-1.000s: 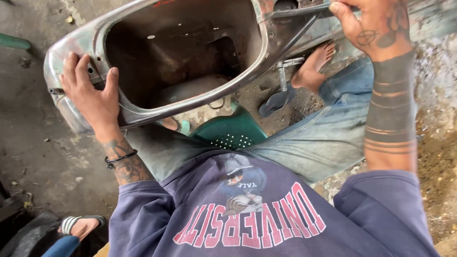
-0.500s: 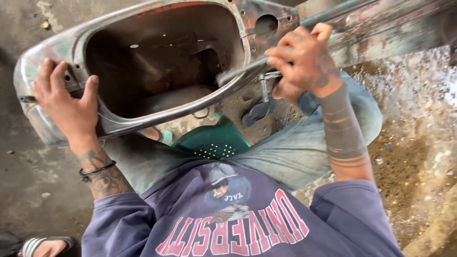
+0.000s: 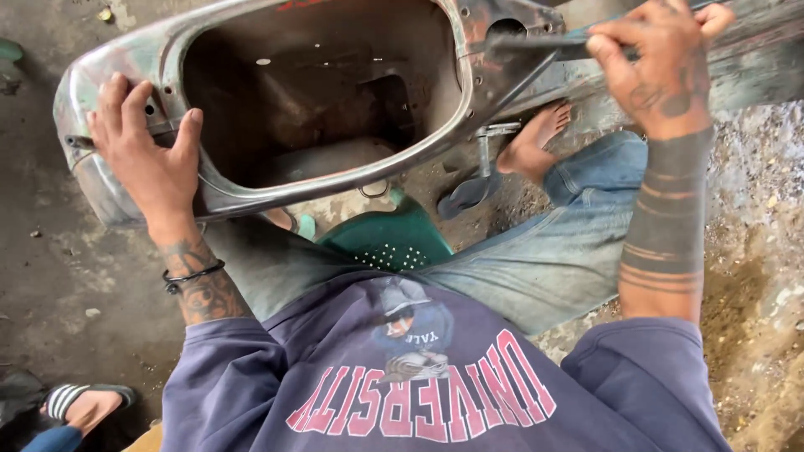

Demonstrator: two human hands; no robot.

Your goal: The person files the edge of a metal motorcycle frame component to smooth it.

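A worn, bare-metal scooter body shell (image 3: pixel 335 180) lies in front of me, its open cavity facing up. My left hand (image 3: pixel 146 151) rests flat on the shell's rounded left end, fingers spread over the rim. My right hand (image 3: pixel 657 63) is at the upper right, closed around a thin dark metal tool (image 3: pixel 536 46) that it presses against the shell's right part near a round hole. The tool's far tip is blurred. My bare right foot (image 3: pixel 532 142) shows under the shell.
I sit on a green plastic stool (image 3: pixel 389 238) over a dirty concrete floor (image 3: pixel 50 276). A grey sandal (image 3: pixel 469 192) lies under the shell. Another person's foot in a striped sandal (image 3: pixel 79 402) is at the bottom left. Gravelly dirt (image 3: pixel 754 335) lies to the right.
My right hand moved from the shell's rim below the hole up and to the right along the frame with the tool. My left hand stayed on the shell's left end.
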